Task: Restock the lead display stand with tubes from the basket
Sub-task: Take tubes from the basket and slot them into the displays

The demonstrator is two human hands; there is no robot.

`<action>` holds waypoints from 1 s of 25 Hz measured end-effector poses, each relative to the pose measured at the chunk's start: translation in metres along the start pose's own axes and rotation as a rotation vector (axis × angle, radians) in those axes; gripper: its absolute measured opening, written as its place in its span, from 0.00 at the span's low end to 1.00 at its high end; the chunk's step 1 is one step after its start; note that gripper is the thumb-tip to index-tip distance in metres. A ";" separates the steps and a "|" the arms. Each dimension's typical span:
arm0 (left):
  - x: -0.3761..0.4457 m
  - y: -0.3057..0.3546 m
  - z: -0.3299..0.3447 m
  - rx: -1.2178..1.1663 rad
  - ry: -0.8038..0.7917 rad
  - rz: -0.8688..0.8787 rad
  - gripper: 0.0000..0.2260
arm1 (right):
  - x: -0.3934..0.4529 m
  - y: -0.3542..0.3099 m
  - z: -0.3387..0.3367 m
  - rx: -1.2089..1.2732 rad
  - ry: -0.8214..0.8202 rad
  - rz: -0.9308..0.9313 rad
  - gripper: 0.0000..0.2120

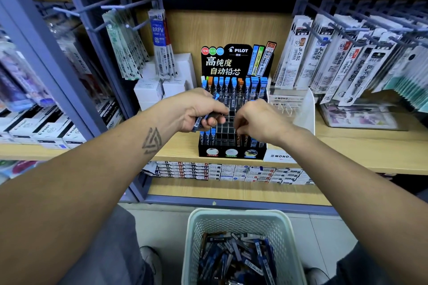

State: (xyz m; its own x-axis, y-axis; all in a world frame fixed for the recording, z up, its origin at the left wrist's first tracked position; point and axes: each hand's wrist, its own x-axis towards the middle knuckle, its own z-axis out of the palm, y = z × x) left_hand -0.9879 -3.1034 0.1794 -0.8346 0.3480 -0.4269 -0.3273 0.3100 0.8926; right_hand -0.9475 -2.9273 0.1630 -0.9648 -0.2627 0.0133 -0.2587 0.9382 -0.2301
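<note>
The left hand (196, 111) is gripping a small bunch of tubes (206, 113); the right hand (254, 120), fingers curled, is reaching into the stand (231, 122) at twelve o'clock, contents unclear. The basket (240, 222) is sitting at six o'clock. Loosely held tubes could slip and drop.

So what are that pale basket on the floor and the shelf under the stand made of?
The basket looks like matte moulded plastic: pale mint walls pierced with even small holes. The shelf looks like wood-grain laminate board, light, smooth, faintly streaked; whether it is solid wood cannot be told.
</note>
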 end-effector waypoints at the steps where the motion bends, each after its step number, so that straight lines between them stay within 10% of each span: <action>1: -0.001 0.000 0.001 0.012 -0.021 -0.005 0.06 | 0.000 0.000 0.000 -0.025 -0.012 0.001 0.04; 9: -0.012 0.001 0.010 0.033 -0.222 -0.019 0.01 | 0.002 -0.004 -0.022 1.005 0.089 0.124 0.10; 25: -0.011 0.003 -0.006 0.028 -0.143 -0.011 0.01 | 0.003 0.013 -0.023 1.293 0.115 0.251 0.07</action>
State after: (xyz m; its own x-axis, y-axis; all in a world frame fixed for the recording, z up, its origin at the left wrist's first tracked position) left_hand -0.9820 -3.1117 0.1879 -0.7587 0.4661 -0.4551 -0.3225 0.3382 0.8841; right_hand -0.9552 -2.9109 0.1828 -0.9946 -0.0335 -0.0985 0.0967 0.0516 -0.9940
